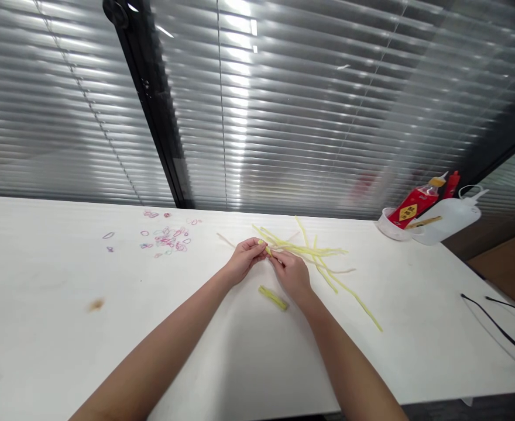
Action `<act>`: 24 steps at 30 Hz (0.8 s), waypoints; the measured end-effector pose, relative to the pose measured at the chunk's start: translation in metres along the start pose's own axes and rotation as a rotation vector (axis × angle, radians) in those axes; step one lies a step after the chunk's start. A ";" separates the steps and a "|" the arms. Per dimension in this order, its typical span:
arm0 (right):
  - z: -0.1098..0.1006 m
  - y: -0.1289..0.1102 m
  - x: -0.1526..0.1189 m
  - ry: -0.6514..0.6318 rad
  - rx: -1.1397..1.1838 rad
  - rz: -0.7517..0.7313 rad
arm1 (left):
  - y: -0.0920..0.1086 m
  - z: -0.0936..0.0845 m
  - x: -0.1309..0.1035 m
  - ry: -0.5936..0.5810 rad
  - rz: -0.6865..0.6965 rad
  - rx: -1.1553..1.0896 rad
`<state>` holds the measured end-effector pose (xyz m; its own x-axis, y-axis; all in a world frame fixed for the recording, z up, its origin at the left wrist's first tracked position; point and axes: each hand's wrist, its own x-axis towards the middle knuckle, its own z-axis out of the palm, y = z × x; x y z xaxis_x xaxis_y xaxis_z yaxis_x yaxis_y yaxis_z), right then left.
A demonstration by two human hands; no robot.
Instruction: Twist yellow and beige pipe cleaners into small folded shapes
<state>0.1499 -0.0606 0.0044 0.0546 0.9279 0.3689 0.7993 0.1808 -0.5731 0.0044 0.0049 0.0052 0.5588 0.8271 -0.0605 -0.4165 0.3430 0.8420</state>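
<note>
Two bare arms (182, 330) reached in over a white table (42, 356) from the near side. Between the arms, a short yellow bundle (273, 298) lay by itself on the table, a bit tilted, just nearer than the hands. Off to the right were the thin black legs (503, 331) of what looked like glasses, partly cut off by the edge of the view. On the left was a brown spot (95, 304).

Past the bundle, the left hand (243, 261) and the right hand (293, 273) came close together. Both had their fingers closed, pinching a small yellow piece (268, 251) between them, up above the table. Behind and to the right of the hands, long yellow strips (308, 249) lay in a messy, crossed pile with a few pale pink strips (343, 271).

To the left was a patch of little pink and purple loops (170, 240). In the far right corner, a red bottle (415, 204) leaned in a clear tub (387, 228), beside a white bottle (450, 219). At the very back hung shiny gray blinds (305, 117).
</note>
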 end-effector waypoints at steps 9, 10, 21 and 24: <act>0.005 0.001 -0.001 0.025 -0.058 -0.004 | -0.001 -0.002 0.000 0.003 0.011 0.021; 0.006 0.002 -0.001 0.029 -0.073 -0.010 | -0.001 -0.002 0.000 0.007 0.008 0.025; 0.004 -0.001 -0.002 -0.017 -0.250 0.000 | 0.001 0.000 0.000 0.039 -0.026 0.020; 0.002 -0.002 -0.002 -0.044 -0.236 0.003 | 0.001 -0.001 -0.001 0.037 -0.025 0.021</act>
<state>0.1474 -0.0617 0.0032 0.0352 0.9424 0.3325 0.9172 0.1017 -0.3852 0.0029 0.0052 0.0053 0.5420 0.8343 -0.1012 -0.3870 0.3547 0.8511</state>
